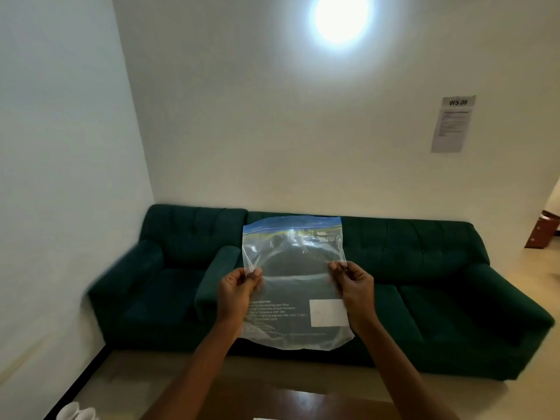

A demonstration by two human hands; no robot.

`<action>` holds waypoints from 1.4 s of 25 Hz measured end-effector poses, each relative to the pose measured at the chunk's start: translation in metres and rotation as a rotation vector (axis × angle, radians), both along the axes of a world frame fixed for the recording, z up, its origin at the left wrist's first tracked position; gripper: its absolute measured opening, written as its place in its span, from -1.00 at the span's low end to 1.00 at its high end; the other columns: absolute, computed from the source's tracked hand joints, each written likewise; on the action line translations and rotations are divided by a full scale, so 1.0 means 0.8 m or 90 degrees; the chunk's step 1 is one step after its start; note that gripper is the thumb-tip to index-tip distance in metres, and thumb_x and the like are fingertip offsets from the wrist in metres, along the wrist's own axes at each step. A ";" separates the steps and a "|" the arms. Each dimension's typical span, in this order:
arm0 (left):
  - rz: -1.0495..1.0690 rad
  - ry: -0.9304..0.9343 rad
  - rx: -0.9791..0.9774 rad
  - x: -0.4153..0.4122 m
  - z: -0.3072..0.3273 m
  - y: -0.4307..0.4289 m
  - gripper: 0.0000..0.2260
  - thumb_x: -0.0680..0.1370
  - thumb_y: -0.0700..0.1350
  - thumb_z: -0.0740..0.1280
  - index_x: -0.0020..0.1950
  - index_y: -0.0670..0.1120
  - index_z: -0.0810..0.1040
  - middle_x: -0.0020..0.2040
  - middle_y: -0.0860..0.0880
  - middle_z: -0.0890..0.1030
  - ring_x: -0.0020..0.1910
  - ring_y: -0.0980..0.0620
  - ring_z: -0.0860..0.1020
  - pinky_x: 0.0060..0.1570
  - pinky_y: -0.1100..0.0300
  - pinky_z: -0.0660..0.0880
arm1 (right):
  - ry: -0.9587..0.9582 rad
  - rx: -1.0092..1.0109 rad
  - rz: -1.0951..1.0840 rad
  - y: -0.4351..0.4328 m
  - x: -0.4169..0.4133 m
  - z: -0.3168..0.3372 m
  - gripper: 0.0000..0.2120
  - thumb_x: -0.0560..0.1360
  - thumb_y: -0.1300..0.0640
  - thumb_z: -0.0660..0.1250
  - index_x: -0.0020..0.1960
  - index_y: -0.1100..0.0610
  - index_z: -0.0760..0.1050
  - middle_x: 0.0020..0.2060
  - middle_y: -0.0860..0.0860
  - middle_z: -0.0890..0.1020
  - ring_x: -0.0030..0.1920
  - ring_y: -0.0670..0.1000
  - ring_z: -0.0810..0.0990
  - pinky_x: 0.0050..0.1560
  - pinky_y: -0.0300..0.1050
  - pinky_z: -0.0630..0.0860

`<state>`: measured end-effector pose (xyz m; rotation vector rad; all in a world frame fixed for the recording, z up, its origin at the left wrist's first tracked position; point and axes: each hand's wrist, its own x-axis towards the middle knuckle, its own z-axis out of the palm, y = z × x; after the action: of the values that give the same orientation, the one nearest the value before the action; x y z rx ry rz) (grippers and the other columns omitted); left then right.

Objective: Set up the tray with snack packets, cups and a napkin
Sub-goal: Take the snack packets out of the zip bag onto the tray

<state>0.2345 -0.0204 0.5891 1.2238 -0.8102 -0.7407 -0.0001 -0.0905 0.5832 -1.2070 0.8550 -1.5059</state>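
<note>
I hold a clear zip-lock bag (295, 286) upright in front of me, its blue seal strip at the top and printed text and a white label patch near the bottom. My left hand (238, 294) pinches the bag's left edge. My right hand (353, 287) pinches its right edge at about the same height. The bag looks empty and flat. No tray, snack packets or napkin are in view. Two white cups (77, 412) stand at the bottom left corner.
A dark green sofa (424, 268) runs along the far wall behind the bag. A brown wooden table (303, 404) edge shows at the bottom. A paper sign (453, 124) hangs on the wall at right. A bright lamp (341, 16) glares above.
</note>
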 end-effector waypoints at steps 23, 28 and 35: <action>-0.048 -0.510 -0.002 0.055 0.051 0.017 -0.71 0.31 -0.12 0.68 -0.18 -0.13 0.60 0.19 -0.06 0.62 0.25 0.09 0.52 0.27 0.11 0.52 | 0.612 -0.043 0.010 -0.010 -0.018 0.064 -0.83 0.41 0.09 0.62 -0.07 0.09 0.68 -0.10 -0.02 0.63 -0.05 0.03 0.63 0.11 0.13 0.66; -0.136 -0.429 0.025 0.049 0.051 0.013 -0.58 0.41 0.00 0.61 -0.09 -0.23 0.47 -0.25 -0.05 0.56 -0.29 0.10 0.49 -0.25 0.09 0.54 | 0.923 -0.120 0.074 0.000 -0.013 0.073 -0.63 0.41 -0.15 0.58 0.13 -0.07 0.58 0.25 -0.12 0.44 0.29 0.02 0.42 0.35 0.04 0.38; -0.265 -0.566 -0.046 0.019 0.105 0.010 -0.66 0.37 0.18 0.58 -0.07 0.06 0.53 -0.19 0.02 0.64 -0.26 0.05 0.61 -0.20 0.04 0.65 | 0.748 -0.204 0.199 0.019 0.026 0.066 -0.58 0.41 -0.06 0.60 0.21 -0.01 0.60 0.05 -0.08 0.70 0.00 -0.06 0.70 0.04 -0.03 0.72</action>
<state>0.2495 -0.0123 0.6731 1.3310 -1.8451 -0.4592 0.0210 -0.0749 0.6364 -2.4020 1.0779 -0.5793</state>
